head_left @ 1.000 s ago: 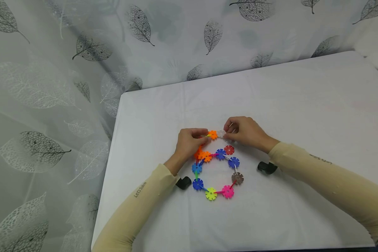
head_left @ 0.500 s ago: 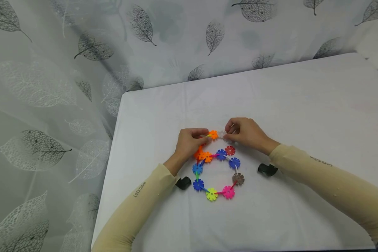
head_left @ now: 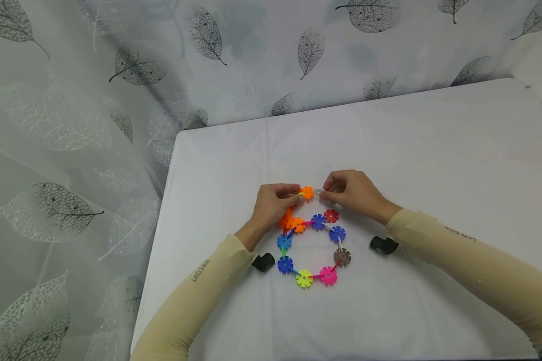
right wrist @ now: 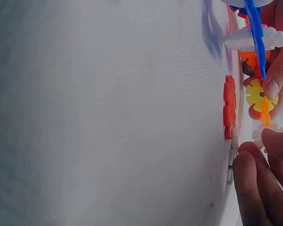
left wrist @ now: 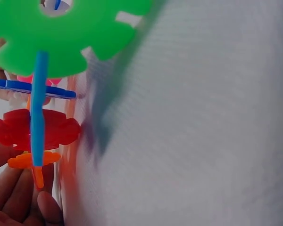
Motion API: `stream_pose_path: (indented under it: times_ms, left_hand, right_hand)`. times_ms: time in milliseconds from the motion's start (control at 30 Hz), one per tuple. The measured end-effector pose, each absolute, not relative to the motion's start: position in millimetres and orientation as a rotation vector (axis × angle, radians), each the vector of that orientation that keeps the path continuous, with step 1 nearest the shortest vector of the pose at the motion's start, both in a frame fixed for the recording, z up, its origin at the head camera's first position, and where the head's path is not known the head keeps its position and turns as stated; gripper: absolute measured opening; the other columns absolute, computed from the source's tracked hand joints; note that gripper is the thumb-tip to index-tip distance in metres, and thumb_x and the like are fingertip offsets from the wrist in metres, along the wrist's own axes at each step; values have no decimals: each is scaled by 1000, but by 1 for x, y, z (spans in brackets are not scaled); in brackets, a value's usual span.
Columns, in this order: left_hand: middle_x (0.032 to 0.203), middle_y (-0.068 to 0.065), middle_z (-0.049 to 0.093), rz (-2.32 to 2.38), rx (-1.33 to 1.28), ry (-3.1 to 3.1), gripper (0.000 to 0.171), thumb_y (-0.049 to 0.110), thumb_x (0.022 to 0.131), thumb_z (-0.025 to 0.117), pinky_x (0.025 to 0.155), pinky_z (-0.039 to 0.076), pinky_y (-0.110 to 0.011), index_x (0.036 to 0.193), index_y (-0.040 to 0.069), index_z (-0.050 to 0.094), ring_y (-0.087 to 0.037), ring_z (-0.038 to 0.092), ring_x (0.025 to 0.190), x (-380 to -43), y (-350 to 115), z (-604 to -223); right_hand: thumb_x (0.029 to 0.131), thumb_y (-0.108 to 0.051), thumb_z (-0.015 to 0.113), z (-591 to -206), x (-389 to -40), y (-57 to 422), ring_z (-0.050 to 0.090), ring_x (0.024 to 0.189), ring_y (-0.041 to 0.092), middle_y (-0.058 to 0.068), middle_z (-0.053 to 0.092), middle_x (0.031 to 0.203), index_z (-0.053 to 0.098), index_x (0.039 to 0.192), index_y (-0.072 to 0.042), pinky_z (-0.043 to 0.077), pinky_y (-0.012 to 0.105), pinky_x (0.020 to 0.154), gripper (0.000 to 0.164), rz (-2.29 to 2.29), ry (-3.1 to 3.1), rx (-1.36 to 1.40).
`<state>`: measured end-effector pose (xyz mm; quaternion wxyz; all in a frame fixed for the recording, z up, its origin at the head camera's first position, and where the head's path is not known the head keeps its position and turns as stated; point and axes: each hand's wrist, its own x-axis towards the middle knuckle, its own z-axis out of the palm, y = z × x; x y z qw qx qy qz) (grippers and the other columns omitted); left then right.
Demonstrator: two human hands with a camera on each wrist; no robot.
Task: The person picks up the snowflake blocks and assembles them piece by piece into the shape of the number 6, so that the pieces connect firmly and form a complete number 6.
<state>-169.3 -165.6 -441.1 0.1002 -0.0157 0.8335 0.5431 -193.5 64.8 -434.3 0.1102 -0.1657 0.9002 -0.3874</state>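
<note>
Notched plastic flower discs are slotted edge to edge into a ring on the table, including a lime disc (head_left: 304, 278), a pink disc (head_left: 328, 276) and a brown disc (head_left: 342, 256). From the ring's far left, a chain of discs runs up to my left hand (head_left: 273, 205). That hand pinches a yellow disc (right wrist: 258, 96) between thumb and fingers. An orange disc (head_left: 307, 193) is slotted into it, on the side toward my right hand (head_left: 357, 194). My right thumb and fingers pinch a clear whitish disc (right wrist: 265, 133) touching the orange one; whether they interlock is hard to tell.
A loose red disc (head_left: 331, 216) lies just outside the ring. Greyish discs (right wrist: 231, 160) lie below my right fingers. Black wrist-camera mounts (head_left: 384, 245) stick out under both forearms. The white-covered table (head_left: 411, 311) ends at leaf-print curtains (head_left: 253, 50).
The head view shifts slightly. Both hands keep nearly the same place and hold, and less of the clear disc shows beside my right fingertips.
</note>
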Motion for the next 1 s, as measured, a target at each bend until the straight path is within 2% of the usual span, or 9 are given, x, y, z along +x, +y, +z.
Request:
stream_pose_path:
  times_ms: [133,333,667,1000]
  left_hand:
    - [99,2,76,1598,-51,2461,29,16,88,81,81,56,-27,116,12,78,-14,69,90,-170,-165,-441]
    - [101,3,75,1578,-48,2475,32,16,85,84,77,56,-28,117,12,78,-16,67,86,-171,-163,-440]
    - [98,1,75,1544,-14,2513,28,15,84,84,70,55,-27,111,12,80,-16,67,80,-173,-162,-439]
    - [95,-1,74,1496,-2,2558,25,13,86,82,66,53,-26,111,10,80,-17,66,75,-173,-160,-440]
  right_hand:
    - [89,-25,80,-435,-195,65,64,85,22,1,70,91,72,96,-13,55,38,75,16,-1131,2641,-489]
    - [88,-22,82,-436,-195,64,65,80,21,2,72,91,70,99,-13,55,36,71,18,-1126,2668,-520]
    - [85,-19,84,-432,-194,60,66,76,16,-2,73,82,73,91,-13,51,35,72,13,-1011,2840,-738]
    - [84,-18,84,-433,-195,53,62,71,16,-3,73,77,77,86,-12,47,34,67,10,-991,2877,-777]
